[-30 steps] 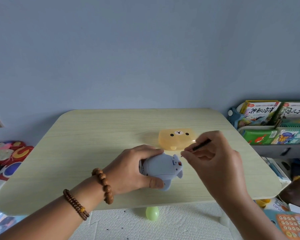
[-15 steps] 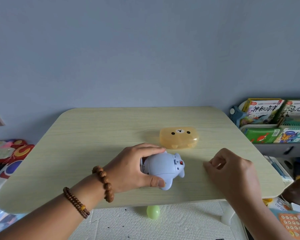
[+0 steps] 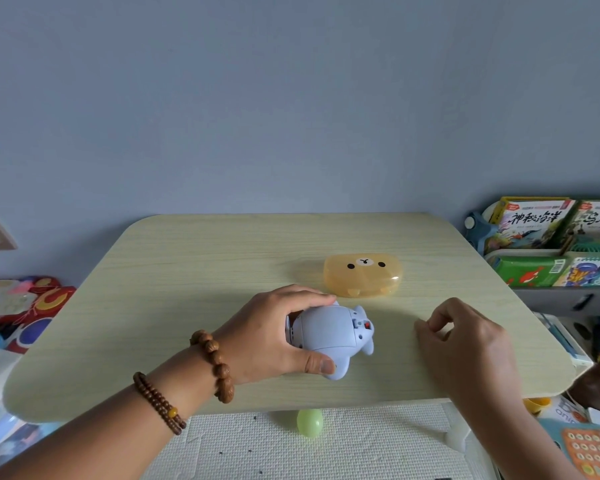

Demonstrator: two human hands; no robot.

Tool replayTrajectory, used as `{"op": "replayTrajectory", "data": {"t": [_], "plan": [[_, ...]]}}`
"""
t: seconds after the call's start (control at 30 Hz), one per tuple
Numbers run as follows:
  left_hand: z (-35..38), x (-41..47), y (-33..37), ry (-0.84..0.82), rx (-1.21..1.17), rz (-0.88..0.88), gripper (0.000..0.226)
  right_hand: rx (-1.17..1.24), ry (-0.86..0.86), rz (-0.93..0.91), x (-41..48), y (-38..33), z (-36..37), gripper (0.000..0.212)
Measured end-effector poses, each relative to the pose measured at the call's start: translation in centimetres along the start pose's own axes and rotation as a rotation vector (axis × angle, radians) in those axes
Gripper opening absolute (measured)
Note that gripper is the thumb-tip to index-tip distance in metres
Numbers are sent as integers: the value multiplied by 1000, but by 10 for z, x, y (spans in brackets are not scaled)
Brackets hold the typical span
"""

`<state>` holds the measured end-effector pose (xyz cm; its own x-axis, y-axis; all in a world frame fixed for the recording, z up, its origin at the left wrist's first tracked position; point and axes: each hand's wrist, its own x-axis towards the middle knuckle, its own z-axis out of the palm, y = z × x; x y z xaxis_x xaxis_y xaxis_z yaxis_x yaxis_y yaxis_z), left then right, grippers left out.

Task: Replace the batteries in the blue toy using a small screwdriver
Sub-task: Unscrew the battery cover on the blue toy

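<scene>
Blue toy [image 3: 329, 336]: lies near the surface's [image 3: 187, 271] centre, towards its 6 o'clock edge.
Left hand [image 3: 271, 337]: fingers wrapped over the toy from 9 o'clock, thumb at its near side.
Right hand [image 3: 465, 344]: at 3 o'clock of the toy, apart from it, fingers curled narrow; whether they pinch anything, I cannot tell.
Orange case [image 3: 362, 276]: at 12 o'clock, just beyond the toy.
Open room: bare wood towards 10 and 12 o'clock edges.

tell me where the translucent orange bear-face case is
In the head view, the translucent orange bear-face case lies on the table, just behind the blue toy, right of centre.
</scene>
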<state>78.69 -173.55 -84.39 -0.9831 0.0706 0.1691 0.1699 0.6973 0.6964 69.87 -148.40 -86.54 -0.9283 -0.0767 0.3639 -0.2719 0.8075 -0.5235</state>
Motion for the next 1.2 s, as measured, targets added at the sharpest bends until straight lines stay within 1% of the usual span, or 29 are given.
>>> {"op": "replayTrajectory", "data": {"t": [0.07, 0.13, 0.17, 0.2, 0.23, 0.3, 0.33, 0.37, 0.43, 0.53, 0.6, 0.67, 0.73, 0.8, 0.97, 1.07, 1.2], "plan": [[0, 0, 0, 0, 4, 0, 83, -25, -12, -56, 1, -2, -5, 26], [0, 0, 0, -2, 5, -8, 84, -47, 17, -168, 0, -7, -14, 26], [0, 0, 0, -4, 0, -15, 85, -28, 30, -241, 0, -12, -20, 23], [0, 0, 0, -6, -9, -21, 86, 30, 3, -314, -2, -19, -26, 20], [0, 0, 0, -8, -20, -29, 86, 118, -80, -366, -3, -26, -29, 25], [-1, 0, 1, -11, -39, -38, 86, 276, -352, -394, -7, -38, -28, 56], [-1, 1, 1, -14, -37, -37, 86, 301, -465, -394, -8, -42, -24, 69], [-2, 1, 2, -19, -25, -33, 87, 305, -537, -390, -9, -43, -19, 78], [-3, 1, 3, -27, 3, -27, 88, 305, -590, -382, -7, -44, -11, 82], [-5, 1, 5, -38, 32, -41, 90, 362, -606, -364, -3, -41, -7, 75], [-6, 1, 9, -47, 59, -60, 88, 403, -607, -351, -1, -40, -6, 70], [-6, 3, 18, -25, 58, -95, 76, 448, -609, -345, -1, -41, -6, 63], [-3, 6, 31, 30, 90, -152, 61, 475, -611, -348, -1, -43, -7, 60], [6, 10, 45, 80, 176, -205, 48, 478, -604, -353, -2, -45, -9, 59], [28, 19, 60, 202, 324, -256, 35, 497, -587, -407, -3, -47, -10, 59], [35, 23, 63, 224, 350, -273, 31, 488, -561, -429, -2, -45, -8, 62], [33, 27, 67, 217, 316, -296, 29, 475, -545, -464, 0, -44, -6, 61]]}}
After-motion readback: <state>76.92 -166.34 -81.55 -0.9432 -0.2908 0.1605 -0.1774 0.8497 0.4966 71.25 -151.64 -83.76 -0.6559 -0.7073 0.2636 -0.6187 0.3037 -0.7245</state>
